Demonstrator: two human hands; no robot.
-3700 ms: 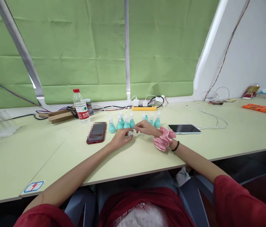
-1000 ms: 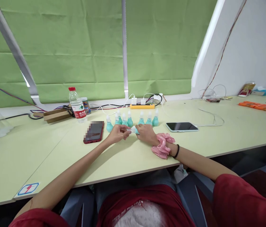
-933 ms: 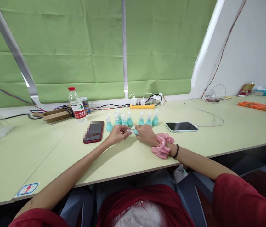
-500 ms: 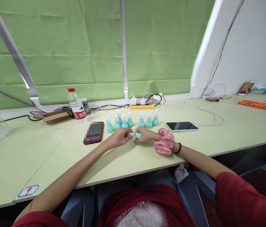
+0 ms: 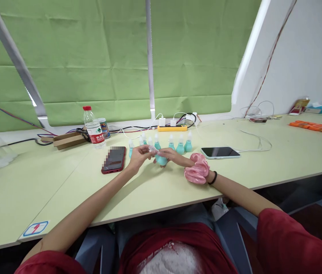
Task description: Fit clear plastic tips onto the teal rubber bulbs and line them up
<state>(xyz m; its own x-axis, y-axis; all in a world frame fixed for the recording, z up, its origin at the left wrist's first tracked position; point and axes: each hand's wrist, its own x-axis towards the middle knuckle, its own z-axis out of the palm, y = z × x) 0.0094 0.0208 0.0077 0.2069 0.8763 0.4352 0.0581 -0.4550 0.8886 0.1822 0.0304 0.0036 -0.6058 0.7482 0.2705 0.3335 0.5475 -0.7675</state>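
Note:
Between my two hands is a teal nasal aspirator [image 5: 161,160], tilted with its clear tip toward the upper left. My left hand [image 5: 139,155] is closed, its thumb and fingers pinching the clear tip. Around the round teal bulb curl the fingers of my right hand [image 5: 173,155], partly hidden behind it. Several more aspirators of the same kind stand upright just beyond my hands, among them one teal aspirator [image 5: 180,147] on the right. Some on the left are partly covered by my left hand.
A red-cased phone [image 5: 114,160] lies left of my hands, and a white-edged phone [image 5: 220,152] right of them. Farther back stand a water bottle [image 5: 94,131], a can [image 5: 104,127] and a yellow power strip [image 5: 172,128]. An orange object [image 5: 314,126] lies far right.
Both hands have lifted slightly, and the aspirator has turned so its bulb shows more and faces me. My right fingers have shifted around the bulb.

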